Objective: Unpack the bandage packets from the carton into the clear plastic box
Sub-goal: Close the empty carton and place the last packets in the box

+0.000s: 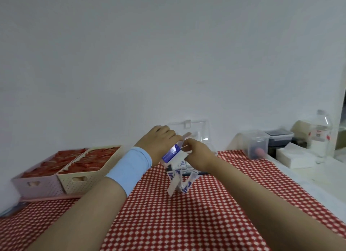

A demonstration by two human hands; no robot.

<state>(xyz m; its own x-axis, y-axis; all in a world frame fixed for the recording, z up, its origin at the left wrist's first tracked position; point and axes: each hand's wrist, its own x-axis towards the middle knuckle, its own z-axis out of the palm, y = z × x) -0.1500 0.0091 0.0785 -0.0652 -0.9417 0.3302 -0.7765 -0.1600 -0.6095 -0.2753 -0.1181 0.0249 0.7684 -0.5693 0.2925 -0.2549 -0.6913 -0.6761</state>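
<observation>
Hands at the far edge of a checked tablecloth (187, 213): left hand (159, 140) gripping tilted blue carton (171, 153), right hand (196, 151) pinching its flap, bandage packets (179, 179) heaped beneath, clear plastic box (198, 132) just behind.

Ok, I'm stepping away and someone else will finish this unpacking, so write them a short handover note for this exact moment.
Left hand: holds the blue and white carton tilted above the table.
Right hand: fingers at the carton's open end; whether it grips a packet is hidden.
Bandage packets: a loose pile on the red checked cloth, below the carton.
Clear plastic box: behind the hands, lid up; I can't tell if any packets are inside.
Done: packets are out of the carton.
Left: empty what remains in the carton, move the pile into the box.
</observation>
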